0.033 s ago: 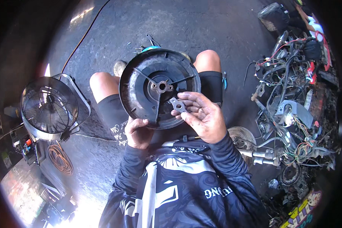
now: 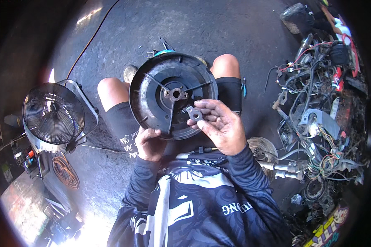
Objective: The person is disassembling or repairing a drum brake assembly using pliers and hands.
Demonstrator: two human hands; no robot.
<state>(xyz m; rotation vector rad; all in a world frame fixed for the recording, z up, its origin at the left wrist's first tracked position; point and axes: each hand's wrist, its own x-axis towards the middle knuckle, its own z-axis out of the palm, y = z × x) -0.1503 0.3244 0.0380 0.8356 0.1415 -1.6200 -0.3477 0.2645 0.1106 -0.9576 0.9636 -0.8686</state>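
Between my knees a round black cover (image 2: 150,101) faces up, with a raised rim, ribs and a worn metal flange (image 2: 176,94) at its centre. My left hand (image 2: 150,144) grips its lower left edge, with the thumb over the rim and the other fingers mostly hidden beneath. Over the cover's lower right part, my right hand (image 2: 222,125) pinches a small grey metal plate (image 2: 192,111) between thumb and fingers. This plate has a round hole in the middle and an ear reaching toward the flange. It is tilted and apart from the flange.
A black fan (image 2: 53,117) stands at the left, near a coiled orange hose (image 2: 65,173). Tangled wires and engine parts (image 2: 313,107) pile up at the right. Blue-handled pliers (image 2: 244,87) lie beside my right knee. Other tools (image 2: 165,43) lie beyond the cover.
The small metal plate has shifted slightly right and turned a little in my right hand's fingers. My left hand and the round cover stay put.
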